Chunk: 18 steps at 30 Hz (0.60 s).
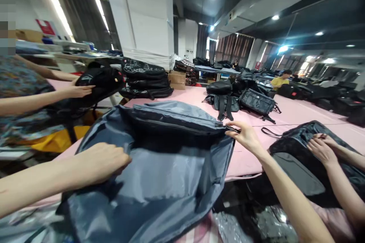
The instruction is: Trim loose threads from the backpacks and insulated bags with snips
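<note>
A blue-grey backpack (171,167) lies in front of me on the pink table (299,110), its dark zipped top facing away. My left hand (99,161) is closed, gripping the bag's fabric near its left side. My right hand (246,134) pinches the black zipper pull (232,128) at the bag's right top corner.
A co-worker's hands (322,148) at right rest on a black backpack (308,159). Another person at left holds a black bag (98,81). Stacked black bags (145,79) and several more backpacks (242,100) lie farther back on the table. A white pillar (142,11) stands behind.
</note>
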Each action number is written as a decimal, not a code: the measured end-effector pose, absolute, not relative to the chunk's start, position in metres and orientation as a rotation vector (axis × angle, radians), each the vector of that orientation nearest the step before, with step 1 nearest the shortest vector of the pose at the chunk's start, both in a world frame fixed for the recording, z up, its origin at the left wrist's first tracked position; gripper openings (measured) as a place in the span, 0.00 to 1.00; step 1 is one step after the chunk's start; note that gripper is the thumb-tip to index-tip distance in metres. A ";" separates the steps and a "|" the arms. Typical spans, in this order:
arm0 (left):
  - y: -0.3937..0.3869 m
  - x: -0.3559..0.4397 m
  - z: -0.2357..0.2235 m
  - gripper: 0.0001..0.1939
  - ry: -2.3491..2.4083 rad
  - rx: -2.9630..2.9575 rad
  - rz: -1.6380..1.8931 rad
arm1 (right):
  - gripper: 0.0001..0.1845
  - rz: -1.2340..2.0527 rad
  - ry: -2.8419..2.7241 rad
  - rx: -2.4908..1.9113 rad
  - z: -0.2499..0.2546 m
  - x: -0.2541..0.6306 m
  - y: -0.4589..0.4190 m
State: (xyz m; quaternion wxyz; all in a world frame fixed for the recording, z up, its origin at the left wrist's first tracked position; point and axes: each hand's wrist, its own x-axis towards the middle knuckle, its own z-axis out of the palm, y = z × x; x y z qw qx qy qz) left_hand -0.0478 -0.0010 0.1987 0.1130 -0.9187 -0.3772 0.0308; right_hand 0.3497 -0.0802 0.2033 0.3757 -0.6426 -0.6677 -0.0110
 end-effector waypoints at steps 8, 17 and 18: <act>-0.007 0.048 0.210 0.10 -1.232 -3.191 -0.052 | 0.13 -0.038 -1.515 -1.739 0.207 0.333 -0.046; -0.003 0.175 0.182 0.17 -1.999 -3.132 -0.967 | 0.14 0.085 -1.431 -1.671 0.204 0.331 -0.036; -0.005 0.181 0.180 0.15 -1.987 -3.142 -0.945 | 0.14 0.094 -1.420 -1.663 0.201 0.333 -0.034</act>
